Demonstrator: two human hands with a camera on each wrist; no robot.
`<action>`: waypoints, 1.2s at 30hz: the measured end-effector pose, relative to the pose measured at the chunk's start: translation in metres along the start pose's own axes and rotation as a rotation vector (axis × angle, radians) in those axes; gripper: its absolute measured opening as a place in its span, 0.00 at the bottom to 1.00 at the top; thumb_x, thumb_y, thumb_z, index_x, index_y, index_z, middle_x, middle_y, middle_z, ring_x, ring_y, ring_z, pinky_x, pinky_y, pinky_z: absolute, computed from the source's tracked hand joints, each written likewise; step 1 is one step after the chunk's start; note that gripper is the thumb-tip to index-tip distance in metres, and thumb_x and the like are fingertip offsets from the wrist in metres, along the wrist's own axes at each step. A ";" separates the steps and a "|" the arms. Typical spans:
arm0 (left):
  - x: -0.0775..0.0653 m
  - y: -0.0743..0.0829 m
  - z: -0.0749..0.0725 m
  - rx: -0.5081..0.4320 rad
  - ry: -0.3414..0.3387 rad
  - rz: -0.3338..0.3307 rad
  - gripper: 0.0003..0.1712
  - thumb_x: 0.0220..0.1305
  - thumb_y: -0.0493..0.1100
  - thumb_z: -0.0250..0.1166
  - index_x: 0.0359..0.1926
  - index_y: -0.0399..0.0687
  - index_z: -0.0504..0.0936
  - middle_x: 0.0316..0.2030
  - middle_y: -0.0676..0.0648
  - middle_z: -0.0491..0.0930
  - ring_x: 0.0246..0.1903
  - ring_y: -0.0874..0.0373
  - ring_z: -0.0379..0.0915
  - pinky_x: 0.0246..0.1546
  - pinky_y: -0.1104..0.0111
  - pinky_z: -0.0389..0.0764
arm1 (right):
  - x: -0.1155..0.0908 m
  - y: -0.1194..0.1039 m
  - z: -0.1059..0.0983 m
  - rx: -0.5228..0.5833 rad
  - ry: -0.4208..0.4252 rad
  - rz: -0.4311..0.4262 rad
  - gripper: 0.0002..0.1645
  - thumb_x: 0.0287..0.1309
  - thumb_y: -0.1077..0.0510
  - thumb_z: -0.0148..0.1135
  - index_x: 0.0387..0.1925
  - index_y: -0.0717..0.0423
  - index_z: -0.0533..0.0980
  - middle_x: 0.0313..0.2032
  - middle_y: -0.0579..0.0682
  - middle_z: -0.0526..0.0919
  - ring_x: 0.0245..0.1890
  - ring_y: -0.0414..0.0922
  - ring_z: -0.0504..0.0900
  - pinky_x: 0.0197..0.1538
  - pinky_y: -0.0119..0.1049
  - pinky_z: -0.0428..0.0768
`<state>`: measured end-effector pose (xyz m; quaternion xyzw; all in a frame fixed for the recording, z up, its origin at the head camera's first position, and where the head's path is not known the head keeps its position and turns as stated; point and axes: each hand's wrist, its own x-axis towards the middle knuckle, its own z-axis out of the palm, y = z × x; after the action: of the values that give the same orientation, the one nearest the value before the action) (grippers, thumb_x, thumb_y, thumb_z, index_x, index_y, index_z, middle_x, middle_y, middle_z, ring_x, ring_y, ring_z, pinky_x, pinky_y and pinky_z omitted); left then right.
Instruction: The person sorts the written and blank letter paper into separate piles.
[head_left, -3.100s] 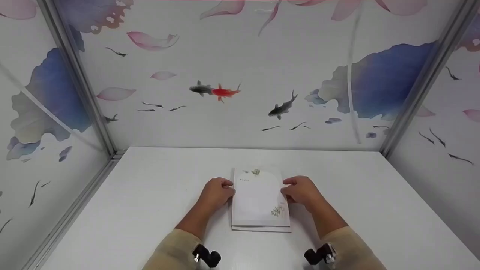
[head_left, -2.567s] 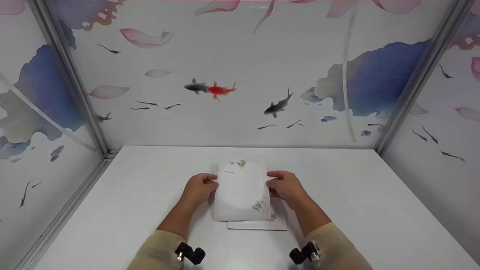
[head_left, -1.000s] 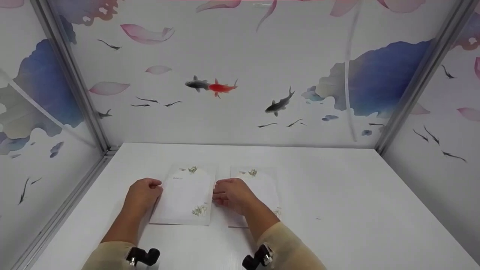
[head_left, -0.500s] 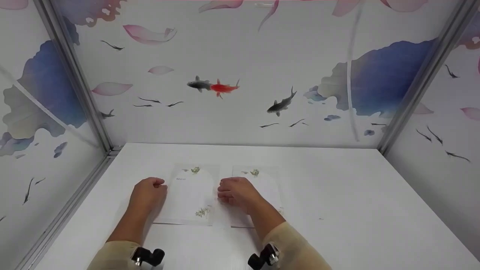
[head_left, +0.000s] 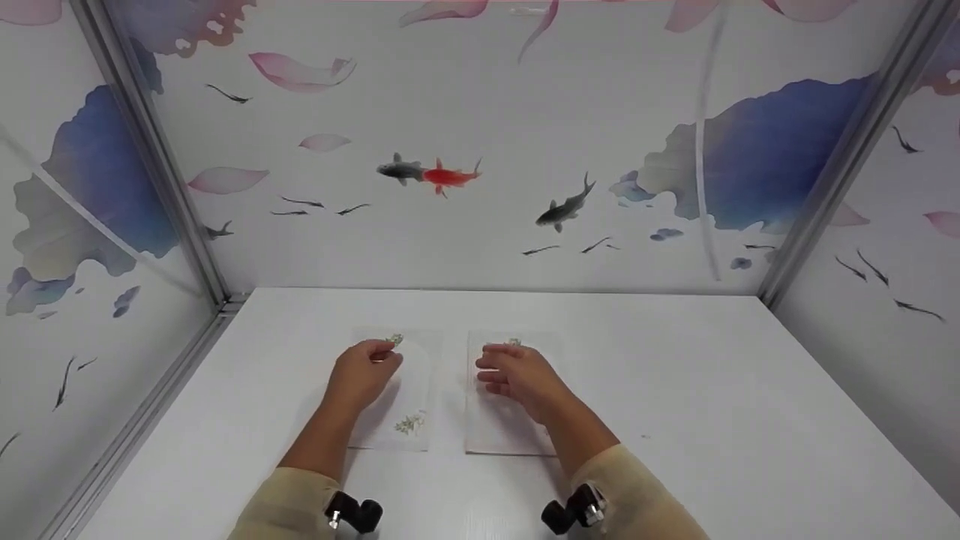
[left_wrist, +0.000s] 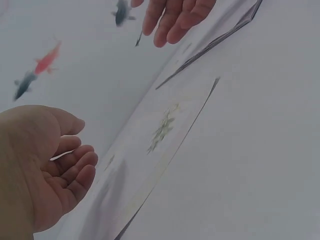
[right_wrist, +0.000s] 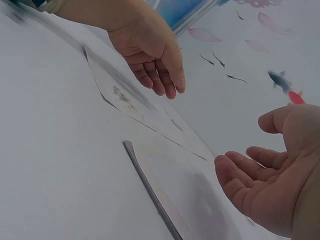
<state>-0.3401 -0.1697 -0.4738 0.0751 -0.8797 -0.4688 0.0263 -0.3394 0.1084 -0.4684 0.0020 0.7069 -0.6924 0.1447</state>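
A thin white paper piece (head_left: 412,394) with a green sprig print lies flat on the table, left of centre. To its right is a matching paper stack (head_left: 499,439), whose layered edge shows in the right wrist view. My left hand (head_left: 365,375) hovers over the left paper, fingers loosely curled and holding nothing; it casts a shadow on the sheet. Above the stack my right hand (head_left: 521,379) has its fingers spread and relaxed, also with nothing in them. The hands hide part of both papers' print.
The white table (head_left: 675,375) carries a tiny speck (head_left: 646,436) at right. A printed back wall (head_left: 480,247) with fish and petals rises behind it, with side panels held by metal posts (head_left: 154,165).
Both hands carried the upper paper off the stack to the left and laid it down. They have since let go, lifted and moved right.
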 end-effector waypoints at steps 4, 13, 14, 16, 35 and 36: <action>-0.003 0.009 0.015 -0.021 -0.020 0.040 0.26 0.75 0.52 0.66 0.68 0.47 0.82 0.59 0.44 0.85 0.62 0.47 0.81 0.65 0.53 0.83 | -0.003 -0.001 -0.019 0.000 0.035 0.001 0.32 0.76 0.51 0.62 0.73 0.62 0.72 0.68 0.63 0.82 0.66 0.57 0.84 0.65 0.43 0.86; -0.005 0.031 0.050 -0.085 -0.085 0.079 0.25 0.75 0.53 0.67 0.66 0.49 0.83 0.57 0.48 0.87 0.61 0.51 0.81 0.65 0.55 0.83 | -0.010 0.002 -0.060 -0.003 0.115 0.007 0.32 0.77 0.51 0.62 0.74 0.60 0.71 0.69 0.62 0.81 0.67 0.57 0.84 0.67 0.44 0.85; -0.005 0.033 0.053 -0.090 -0.093 0.079 0.25 0.74 0.53 0.67 0.66 0.49 0.83 0.57 0.49 0.87 0.61 0.51 0.81 0.65 0.56 0.83 | -0.010 0.003 -0.065 -0.002 0.123 0.008 0.32 0.77 0.50 0.62 0.74 0.60 0.71 0.69 0.62 0.81 0.67 0.57 0.84 0.67 0.44 0.85; -0.006 0.039 0.060 -0.090 -0.106 0.087 0.25 0.74 0.53 0.68 0.66 0.49 0.83 0.56 0.49 0.87 0.60 0.52 0.81 0.64 0.56 0.83 | -0.012 0.003 -0.074 0.002 0.139 0.006 0.33 0.77 0.50 0.62 0.75 0.60 0.71 0.69 0.62 0.81 0.68 0.57 0.83 0.68 0.44 0.84; -0.008 0.066 0.095 -0.148 -0.228 0.153 0.27 0.75 0.54 0.68 0.69 0.49 0.81 0.62 0.49 0.85 0.65 0.51 0.80 0.68 0.55 0.82 | -0.029 0.005 -0.126 -0.056 0.195 0.014 0.39 0.75 0.45 0.65 0.78 0.59 0.67 0.73 0.61 0.77 0.71 0.56 0.81 0.70 0.42 0.82; -0.008 0.065 0.094 -0.133 -0.240 0.166 0.28 0.74 0.54 0.68 0.69 0.49 0.80 0.64 0.49 0.84 0.67 0.50 0.79 0.70 0.54 0.80 | -0.029 0.005 -0.127 -0.068 0.185 0.006 0.39 0.75 0.45 0.65 0.78 0.58 0.67 0.73 0.61 0.77 0.71 0.56 0.80 0.71 0.42 0.82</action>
<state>-0.3500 -0.0553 -0.4724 -0.0563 -0.8468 -0.5277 -0.0355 -0.3360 0.2383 -0.4676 0.0630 0.7402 -0.6645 0.0811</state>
